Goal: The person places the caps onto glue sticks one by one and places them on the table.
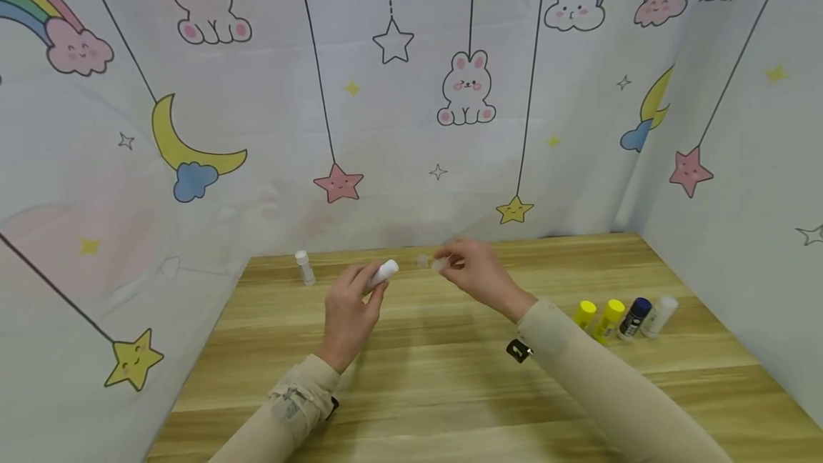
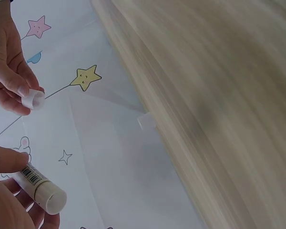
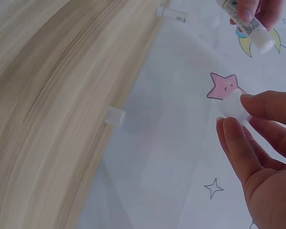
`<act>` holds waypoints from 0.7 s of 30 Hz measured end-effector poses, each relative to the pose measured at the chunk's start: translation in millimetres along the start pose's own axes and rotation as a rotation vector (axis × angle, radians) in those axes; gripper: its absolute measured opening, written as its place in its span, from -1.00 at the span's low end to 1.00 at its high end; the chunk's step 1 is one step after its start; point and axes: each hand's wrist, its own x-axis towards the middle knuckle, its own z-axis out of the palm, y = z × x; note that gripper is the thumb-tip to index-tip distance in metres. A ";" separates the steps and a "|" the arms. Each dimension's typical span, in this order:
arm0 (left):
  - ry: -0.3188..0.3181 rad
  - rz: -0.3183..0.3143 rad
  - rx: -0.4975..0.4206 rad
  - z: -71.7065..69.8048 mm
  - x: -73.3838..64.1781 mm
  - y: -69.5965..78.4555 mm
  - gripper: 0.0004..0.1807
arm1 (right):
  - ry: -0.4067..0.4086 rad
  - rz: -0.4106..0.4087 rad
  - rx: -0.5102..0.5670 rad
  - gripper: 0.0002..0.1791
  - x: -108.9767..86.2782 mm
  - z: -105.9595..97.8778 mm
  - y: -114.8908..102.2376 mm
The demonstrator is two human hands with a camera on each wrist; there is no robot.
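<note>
My left hand [image 1: 349, 309] grips a white glue stick [image 1: 384, 273], tilted above the table. Its barcode label and pale round end show in the left wrist view, on the glue stick [image 2: 40, 189]. Between the thumb and fingers of my right hand [image 1: 481, 274] is a small translucent white cap [image 1: 440, 264]; its hollow open end faces the left wrist camera on the cap [image 2: 35, 99]. The glue stick and this cap are apart. A second translucent cap [image 3: 115, 116] rests near the table's back edge, between the hands in the head view.
Another white glue stick [image 1: 305, 269] stands at the back left of the wooden table [image 1: 437, 391]. At the right stand two yellow glue sticks [image 1: 609, 321], one with a dark blue cap [image 1: 635, 318] and a white one [image 1: 660, 316]. Printed cloth [image 1: 398, 127] hangs behind and beside the table.
</note>
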 end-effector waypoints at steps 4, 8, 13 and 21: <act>-0.010 -0.007 -0.001 -0.3 -0.7 1.2 -0.63 | 0.025 -0.011 0.024 -0.77 -2.7 -3.4 -3.7; -0.007 -0.001 0.002 0.0 -1.1 3.3 -0.63 | 0.047 -0.017 0.036 -0.77 -5.1 -6.1 -6.4; 0.008 0.012 -0.002 1.6 -1.3 6.3 -0.63 | 0.068 -0.026 0.058 -0.77 -8.2 -7.3 -10.8; -0.006 0.016 -0.023 5.2 -1.6 14.4 -0.65 | 0.097 -0.065 0.097 -0.75 -11.2 -3.8 -16.3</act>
